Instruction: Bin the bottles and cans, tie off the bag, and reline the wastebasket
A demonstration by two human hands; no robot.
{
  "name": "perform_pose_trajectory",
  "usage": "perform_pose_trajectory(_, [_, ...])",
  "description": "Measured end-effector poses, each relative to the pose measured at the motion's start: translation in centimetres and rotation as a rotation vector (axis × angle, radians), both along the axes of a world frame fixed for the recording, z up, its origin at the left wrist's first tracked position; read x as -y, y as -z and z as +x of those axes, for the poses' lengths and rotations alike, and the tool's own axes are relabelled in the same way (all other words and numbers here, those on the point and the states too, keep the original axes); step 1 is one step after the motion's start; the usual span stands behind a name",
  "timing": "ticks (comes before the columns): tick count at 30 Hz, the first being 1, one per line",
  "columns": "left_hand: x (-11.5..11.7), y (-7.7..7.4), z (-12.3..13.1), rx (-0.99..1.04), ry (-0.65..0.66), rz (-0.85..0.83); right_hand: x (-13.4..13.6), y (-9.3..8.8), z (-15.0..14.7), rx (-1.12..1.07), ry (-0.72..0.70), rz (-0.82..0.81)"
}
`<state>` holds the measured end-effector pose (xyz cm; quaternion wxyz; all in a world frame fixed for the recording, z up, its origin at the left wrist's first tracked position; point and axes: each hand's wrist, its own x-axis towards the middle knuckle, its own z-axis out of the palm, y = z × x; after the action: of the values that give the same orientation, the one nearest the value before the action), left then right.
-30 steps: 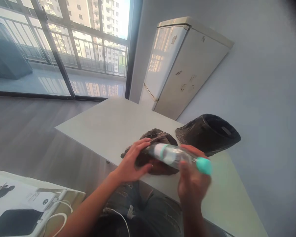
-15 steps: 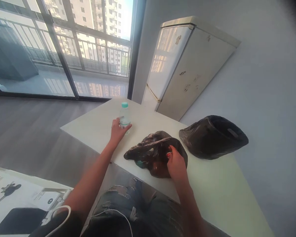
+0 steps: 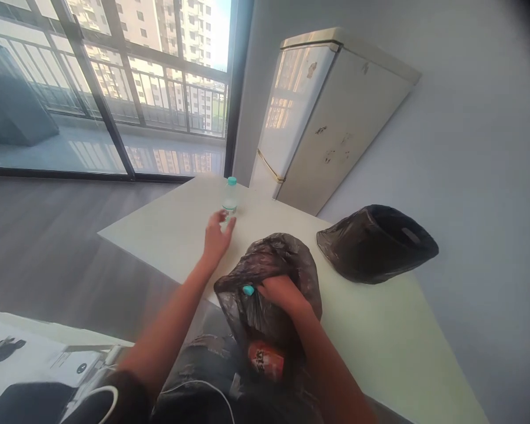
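A clear plastic bottle (image 3: 230,203) with a teal cap stands upright on the white table. Right by its lower part is my left hand (image 3: 217,237), thumb and fingers apart; light contact with the bottle cannot be ruled out. My right hand (image 3: 280,292) reaches into a thin black plastic bag (image 3: 307,265) at the table's near edge, and its fingertips are hidden by the bag. Beside those fingers a teal bottle cap (image 3: 248,290) shows in the bag. A red can (image 3: 266,360) with dark lettering lies low in the bag, over my lap.
Farther right on the table (image 3: 380,341), a bin lined with black plastic (image 3: 371,250) lies on its side. Behind the table stands a worn white fridge (image 3: 335,126). At lower left is another white surface (image 3: 39,353) with papers and a dark flat object.
The bottle now stands farther off, and my left hand's fingers have loosened from it. My right hand has gone into the bag, which is lifted open toward me, exposing the red can.
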<state>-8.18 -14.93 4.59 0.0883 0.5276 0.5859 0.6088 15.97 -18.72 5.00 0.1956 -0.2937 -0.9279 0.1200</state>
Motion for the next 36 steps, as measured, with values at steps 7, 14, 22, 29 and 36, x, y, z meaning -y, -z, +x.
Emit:
perform_pose_trajectory(7, [18.6, 3.3, 8.3, -0.124, 0.149, -0.047, -0.3, 2.1, 1.0, -0.093, 0.156, -0.072])
perform_pose_trajectory(14, [18.8, 7.4, 8.9, -0.22, 0.344, -0.044, -0.7, 1.5, 1.0, 0.11, 0.177, -0.098])
perform_pose_trajectory(22, [17.0, 6.3, 7.5, -0.207, 0.171, -0.054, 1.0, -0.9, 2.7, 0.121, 0.151, -0.076])
perform_pose_trajectory(29, [17.4, 4.0, 7.0, -0.239, 0.371, -0.016, 4.5, -4.1, 6.3, 0.09, 0.071, -0.107])
perform_pose_trajectory(36, [13.5, 2.1, 8.2, -0.271, 0.59, -0.088, 5.6, -7.9, 5.9, -0.28, 0.193, -0.246])
